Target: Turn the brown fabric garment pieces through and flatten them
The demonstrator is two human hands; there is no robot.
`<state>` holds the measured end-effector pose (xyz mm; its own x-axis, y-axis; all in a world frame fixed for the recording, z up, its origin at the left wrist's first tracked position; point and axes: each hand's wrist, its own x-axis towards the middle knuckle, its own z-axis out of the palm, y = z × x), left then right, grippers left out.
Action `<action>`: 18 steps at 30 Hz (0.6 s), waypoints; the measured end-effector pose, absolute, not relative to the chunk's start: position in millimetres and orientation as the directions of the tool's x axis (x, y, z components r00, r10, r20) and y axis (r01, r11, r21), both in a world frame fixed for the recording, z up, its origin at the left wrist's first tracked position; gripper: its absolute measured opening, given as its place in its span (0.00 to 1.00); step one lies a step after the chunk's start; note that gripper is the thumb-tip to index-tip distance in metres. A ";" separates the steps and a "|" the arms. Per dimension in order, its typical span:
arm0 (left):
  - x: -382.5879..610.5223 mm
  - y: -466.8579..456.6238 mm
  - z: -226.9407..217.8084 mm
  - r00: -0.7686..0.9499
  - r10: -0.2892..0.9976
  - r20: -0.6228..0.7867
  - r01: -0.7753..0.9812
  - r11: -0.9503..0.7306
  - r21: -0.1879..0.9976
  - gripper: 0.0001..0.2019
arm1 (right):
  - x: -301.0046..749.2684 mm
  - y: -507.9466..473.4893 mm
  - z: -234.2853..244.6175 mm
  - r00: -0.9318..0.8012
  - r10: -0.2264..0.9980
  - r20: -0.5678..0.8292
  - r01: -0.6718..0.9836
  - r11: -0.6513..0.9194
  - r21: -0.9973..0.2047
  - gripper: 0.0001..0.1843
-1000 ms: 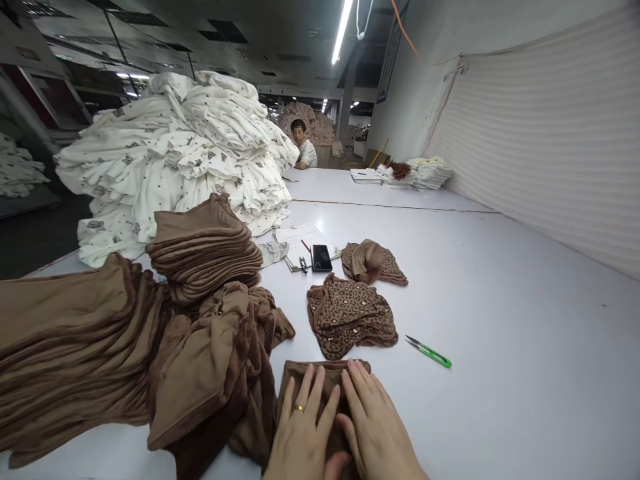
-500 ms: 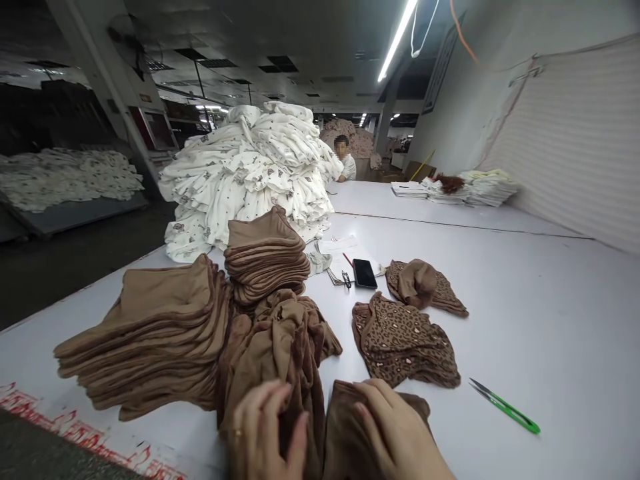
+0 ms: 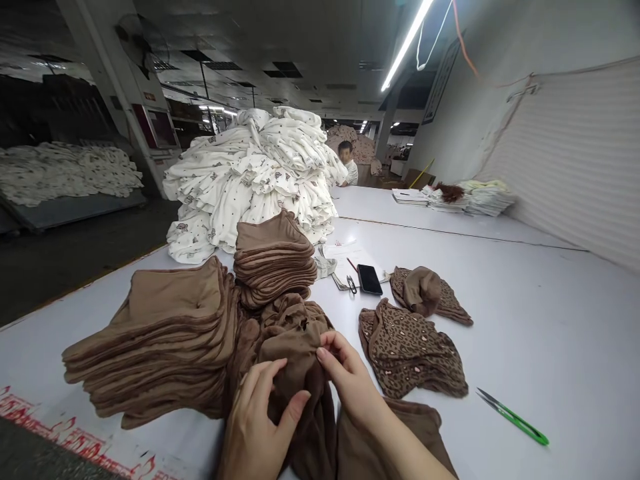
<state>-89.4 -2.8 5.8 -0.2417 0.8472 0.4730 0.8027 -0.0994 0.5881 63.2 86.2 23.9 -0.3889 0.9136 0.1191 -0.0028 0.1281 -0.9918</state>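
A rumpled heap of brown fabric pieces [image 3: 295, 357] lies at the near middle of the table. On its right side my right hand [image 3: 353, 380] pinches an edge of brown fabric between thumb and fingertips. My left hand [image 3: 260, 420] rests over the heap's near left part, thumb and fingers apart. Under my right forearm lies a flat brown fabric piece [image 3: 415, 427], partly covered. Neatly layered brown stacks stand beside the heap, a large stack [image 3: 175, 293] at left and a smaller stack [image 3: 273, 250] behind. To the right is a leopard-print fabric stack [image 3: 415, 347].
Green-handled thread snips [image 3: 520, 420] lie at right. Behind are a phone [image 3: 369, 279], small black snips [image 3: 351, 285], papers [image 3: 345, 257] and a second leopard-print pile [image 3: 453, 303] with brown fabric on top. A tall white garment pile [image 3: 255, 173] stands at the back; a person [image 3: 350, 173] is beyond.
My right hand has moved up and left from the flat brown piece to the heap and now pinches fabric there. My left hand has shifted slightly, its thumb and fingers still apart.
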 end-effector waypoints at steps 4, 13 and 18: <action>-75.7 4.1 32.8 -0.220 0.958 0.183 0.452 -0.066 0.890 0.13 | 65.4 66.3 33.1 -0.335 0.940 0.060 -0.181 -0.001 -0.984 0.09; -50.3 -12.0 35.5 -0.252 0.968 0.004 -0.119 -0.035 0.992 0.15 | 103.7 43.3 46.7 -0.158 0.751 0.641 0.222 0.660 -0.718 0.10; -33.6 -19.3 45.2 -0.020 0.963 -0.270 -0.737 0.168 0.654 0.15 | 116.6 29.8 28.9 -0.316 0.530 0.787 0.535 0.784 -0.314 0.14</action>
